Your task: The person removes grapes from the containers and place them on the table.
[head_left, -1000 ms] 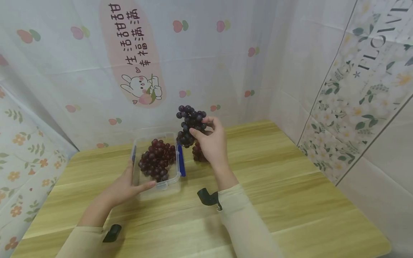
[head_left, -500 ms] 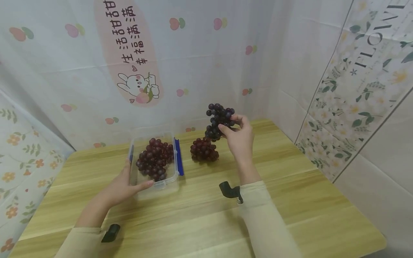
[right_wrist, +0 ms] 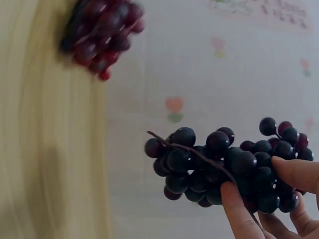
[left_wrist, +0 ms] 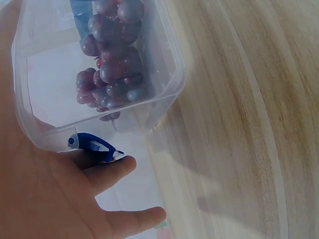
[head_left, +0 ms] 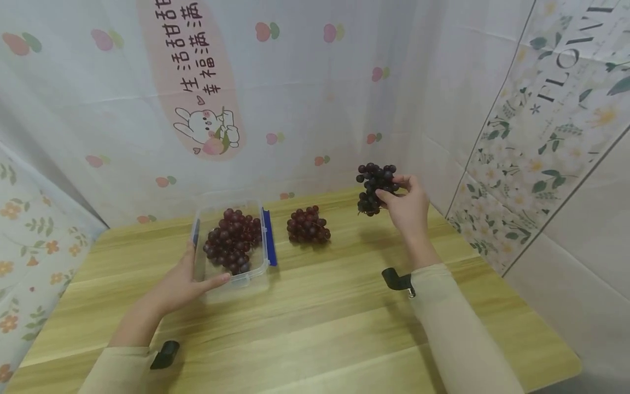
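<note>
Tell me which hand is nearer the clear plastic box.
Left. The left hand touches the clear plastic box at its near left corner; the right hand is well to its right, holding a dark grape bunch.

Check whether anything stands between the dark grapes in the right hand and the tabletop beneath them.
Nothing visible does: below the dark grapes, held up by the right hand, the head view shows only bare tabletop. The red bunch on the table lies to the left, apart from them, with the clear box beyond.
</note>
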Demonstrator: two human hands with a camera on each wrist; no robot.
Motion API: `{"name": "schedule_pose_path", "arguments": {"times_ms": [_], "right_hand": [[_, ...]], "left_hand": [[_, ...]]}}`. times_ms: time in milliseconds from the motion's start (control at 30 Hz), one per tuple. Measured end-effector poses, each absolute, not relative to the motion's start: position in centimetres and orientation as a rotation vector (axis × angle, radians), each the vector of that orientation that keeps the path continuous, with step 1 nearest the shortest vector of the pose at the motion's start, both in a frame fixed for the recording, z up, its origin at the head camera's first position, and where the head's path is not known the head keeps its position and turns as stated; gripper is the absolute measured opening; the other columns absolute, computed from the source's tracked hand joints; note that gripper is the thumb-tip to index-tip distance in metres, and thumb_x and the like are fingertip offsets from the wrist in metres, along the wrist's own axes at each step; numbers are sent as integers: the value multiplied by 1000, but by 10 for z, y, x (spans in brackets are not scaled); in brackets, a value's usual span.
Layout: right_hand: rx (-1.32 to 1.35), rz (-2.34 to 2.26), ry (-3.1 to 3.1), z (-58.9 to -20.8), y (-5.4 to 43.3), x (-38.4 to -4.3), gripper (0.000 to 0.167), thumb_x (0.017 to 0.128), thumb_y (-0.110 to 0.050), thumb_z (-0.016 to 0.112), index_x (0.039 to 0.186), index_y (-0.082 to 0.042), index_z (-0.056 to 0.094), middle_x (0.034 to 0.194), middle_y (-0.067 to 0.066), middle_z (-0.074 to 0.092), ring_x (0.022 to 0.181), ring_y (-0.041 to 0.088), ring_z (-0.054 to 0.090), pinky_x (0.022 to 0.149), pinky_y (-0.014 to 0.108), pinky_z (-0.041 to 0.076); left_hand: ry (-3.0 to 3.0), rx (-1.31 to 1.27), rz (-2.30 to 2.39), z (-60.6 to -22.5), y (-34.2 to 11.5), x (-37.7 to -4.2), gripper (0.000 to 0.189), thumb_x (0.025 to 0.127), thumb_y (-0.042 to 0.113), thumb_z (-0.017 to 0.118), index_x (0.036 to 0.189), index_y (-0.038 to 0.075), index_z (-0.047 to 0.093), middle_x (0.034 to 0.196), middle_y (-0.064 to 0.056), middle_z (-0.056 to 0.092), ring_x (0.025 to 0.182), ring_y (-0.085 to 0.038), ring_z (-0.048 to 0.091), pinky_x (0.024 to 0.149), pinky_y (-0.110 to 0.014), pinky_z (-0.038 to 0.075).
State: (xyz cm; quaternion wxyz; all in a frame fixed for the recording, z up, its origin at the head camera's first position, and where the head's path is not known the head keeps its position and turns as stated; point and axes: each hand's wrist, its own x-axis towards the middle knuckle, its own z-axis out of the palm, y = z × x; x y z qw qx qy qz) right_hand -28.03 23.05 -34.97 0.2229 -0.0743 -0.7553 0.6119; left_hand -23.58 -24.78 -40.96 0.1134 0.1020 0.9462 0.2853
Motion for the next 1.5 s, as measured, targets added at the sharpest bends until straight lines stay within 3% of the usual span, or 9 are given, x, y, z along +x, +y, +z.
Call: {"name": "schedule_pose_path", "arguments": {"times_ms": [200, 467, 700, 767, 867, 1033, 1333, 1500], "right_hand": [[-240, 1705, -2125, -354, 259, -294, 46, 95, -5, 79, 129, 1, 49, 155, 20, 53, 123, 45, 71, 81, 25, 65], [-286, 1693, -2278, -358, 276, -310, 52, 96, -4, 77, 138, 3, 46, 162, 22, 45, 129, 44, 67, 85, 26, 65], [-246, 1569, -2459, -375, 285, -322, 51, 97, -5, 75, 139, 3, 47, 162, 26, 45, 97, 30, 76, 83, 29, 66], [-233, 1506, -2515, -380, 289, -324, 50, 98, -8, 75, 138, 2, 47, 161, 26, 45, 94, 28, 75, 83, 32, 67], [-219, 1393, -2601, -385, 295, -325, 48, 99, -11, 74, 137, 0, 47, 157, 27, 47, 104, 33, 70, 88, 38, 66], [-187, 1175, -2747, -388, 307, -329, 46, 99, -15, 71, 136, -2, 47, 155, 29, 50, 124, 44, 58, 96, 51, 54], [41, 722, -3013, -388, 319, -341, 49, 98, -7, 61, 143, 5, 46, 148, 33, 52, 134, 51, 54, 111, 66, 47], [246, 370, -3077, -391, 316, -341, 51, 98, -5, 60, 146, 2, 47, 143, 33, 60, 123, 50, 64, 103, 64, 54]], "left_hand": [[2764, 295, 858, -403, -247, -237, 140, 95, 68, 69, 158, 5, -39, 168, -44, -10, 151, -71, 12, 120, -81, 22], [2744, 301, 881, -397, -245, -239, 140, 95, 68, 69, 157, 5, -40, 169, -42, -12, 152, -71, 10, 120, -81, 21], [2743, 283, 870, -398, -243, -239, 141, 94, 71, 68, 158, 4, -38, 170, -41, -11, 153, -70, 9, 121, -80, 20], [2743, 278, 862, -399, -243, -239, 141, 93, 71, 67, 158, 3, -38, 170, -41, -11, 153, -69, 9, 122, -79, 20], [2735, 266, 856, -399, -243, -239, 141, 94, 72, 67, 158, 2, -38, 169, -42, -11, 154, -69, 9, 122, -79, 20], [2728, 249, 852, -402, -244, -239, 142, 93, 73, 66, 158, 2, -38, 170, -42, -11, 154, -69, 9, 122, -79, 22], [2729, 238, 866, -407, -247, -239, 142, 93, 72, 67, 158, 2, -38, 170, -42, -11, 154, -68, 9, 122, -79, 22], [2727, 237, 869, -407, -247, -238, 141, 94, 72, 67, 158, 2, -38, 170, -42, -11, 155, -68, 9, 122, -79, 22]]}}
